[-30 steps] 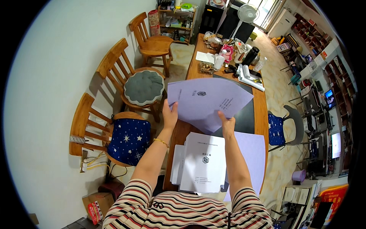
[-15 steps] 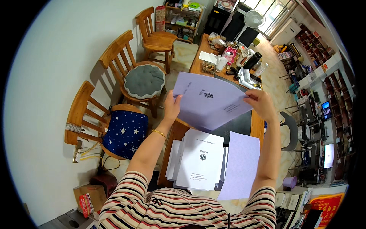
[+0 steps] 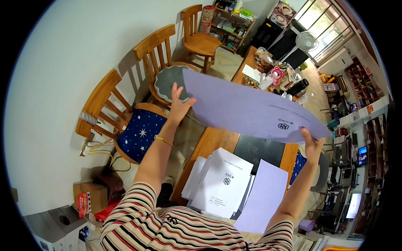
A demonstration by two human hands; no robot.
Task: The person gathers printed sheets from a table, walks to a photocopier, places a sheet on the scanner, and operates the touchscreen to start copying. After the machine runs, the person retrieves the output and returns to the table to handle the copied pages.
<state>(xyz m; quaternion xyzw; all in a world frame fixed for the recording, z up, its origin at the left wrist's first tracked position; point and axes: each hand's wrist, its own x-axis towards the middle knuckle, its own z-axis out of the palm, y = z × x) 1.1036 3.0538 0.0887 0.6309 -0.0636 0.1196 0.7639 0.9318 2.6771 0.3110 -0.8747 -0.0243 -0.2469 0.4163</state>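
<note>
A large lavender cover sheet (image 3: 243, 100) with a dark printed emblem is held up over the table, bowed and slanting down to the right. My right hand (image 3: 312, 144) pinches its lower right end, thumb on the printed face. At the sheet's left edge my left hand (image 3: 179, 103) has its fingers spread apart; its thumb is by the edge, and I cannot tell whether it touches. Below lies a stack of white printed papers (image 3: 224, 184) with a matching emblem on top. A second lavender sheet (image 3: 266, 192) rests right of the stack, blank side up.
Wooden chairs line the left wall, one with a blue star-patterned cushion (image 3: 141, 131), another with a grey cushion (image 3: 167, 81). The wooden table (image 3: 203, 146) has a dark mat (image 3: 259, 150) and cluttered bottles at its far end. A standing fan (image 3: 306, 41) is beyond.
The held sheet has swung wider and turned, its emblem now near my right hand. My right hand has moved right and down; my left hand's fingers have spread. The view has shifted.
</note>
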